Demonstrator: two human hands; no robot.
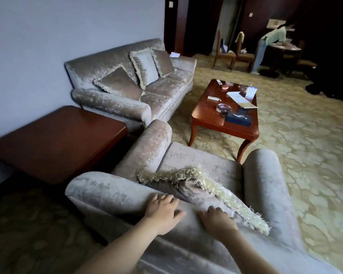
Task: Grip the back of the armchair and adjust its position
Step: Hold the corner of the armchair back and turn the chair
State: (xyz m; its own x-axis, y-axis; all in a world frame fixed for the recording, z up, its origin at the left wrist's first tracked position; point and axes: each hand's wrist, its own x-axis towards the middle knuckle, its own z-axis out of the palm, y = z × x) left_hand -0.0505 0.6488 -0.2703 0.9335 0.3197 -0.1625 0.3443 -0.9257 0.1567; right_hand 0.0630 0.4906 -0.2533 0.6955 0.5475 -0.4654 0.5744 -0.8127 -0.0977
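A grey velvet armchair (pixel 111 192) fills the foreground, seen from behind, with its rolled back nearest me. My left hand (pixel 163 210) lies over the top of the backrest, fingers curled forward onto it. My right hand (pixel 218 220) grips the same top edge a little further right, its fingertips pressed into the fabric. A fringed cushion (pixel 186 189) leans on the seat against the backrest, just beyond both hands.
A dark wooden side table (pixel 55 141) stands close to the chair's left arm. Beyond are a matching sofa (pixel 127 103) with cushions and a coffee table (pixel 212 117) with papers, an ashtray and a tissue box. A person (pixel 265 48) bends over a far table. Patterned carpet lies to the right.
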